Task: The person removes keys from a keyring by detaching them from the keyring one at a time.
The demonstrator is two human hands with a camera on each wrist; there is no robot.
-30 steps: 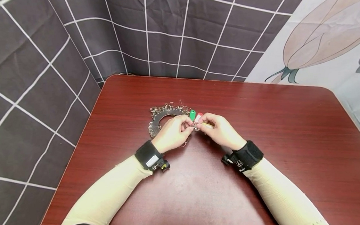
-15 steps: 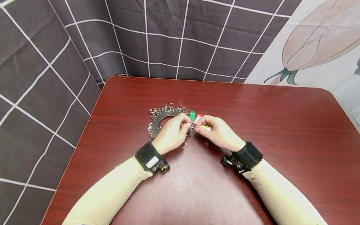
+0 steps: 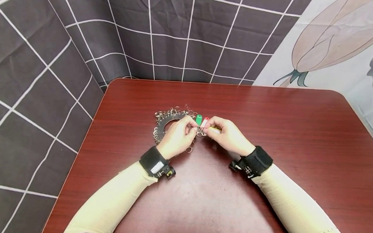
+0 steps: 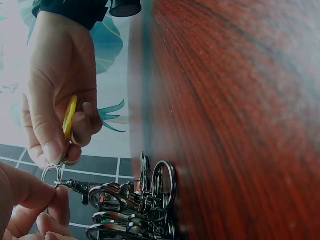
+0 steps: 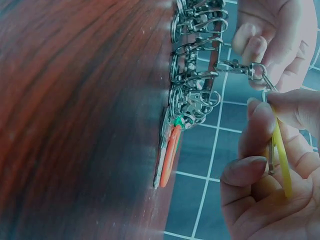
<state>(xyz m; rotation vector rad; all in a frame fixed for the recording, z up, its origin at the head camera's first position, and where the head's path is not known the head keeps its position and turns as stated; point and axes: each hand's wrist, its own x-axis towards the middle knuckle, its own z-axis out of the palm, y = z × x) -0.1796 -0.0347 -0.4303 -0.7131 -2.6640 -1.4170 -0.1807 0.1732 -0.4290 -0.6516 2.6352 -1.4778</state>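
A dark metal disc point(image 3: 165, 122) hung with several swivel clasps point(image 4: 135, 202) lies on the red-brown table point(image 3: 272, 132). My left hand point(image 3: 193, 129) pinches one clasp point(image 5: 239, 66) by its small ring point(image 4: 50, 173). My right hand point(image 3: 207, 129) pinches a yellow key tag point(image 5: 281, 159) against that same ring, and the yellow key tag point(image 4: 69, 117) also shows in the left wrist view. A green tag point(image 3: 199, 119) and a red tag point(image 3: 205, 121) lie on the table just beyond my fingers. In the right wrist view the red tag point(image 5: 170, 155) lies flat at the clasp pile's edge.
A dark curtain with a white grid point(image 3: 40, 69) hangs behind and to the left of the table. A pale floral cloth point(image 3: 340, 37) hangs at the right. The table's left edge point(image 3: 75, 156) runs close to my left forearm.
Both hands stay together over the clasps with only slight finger shifts. Tags and disc lie where they were.
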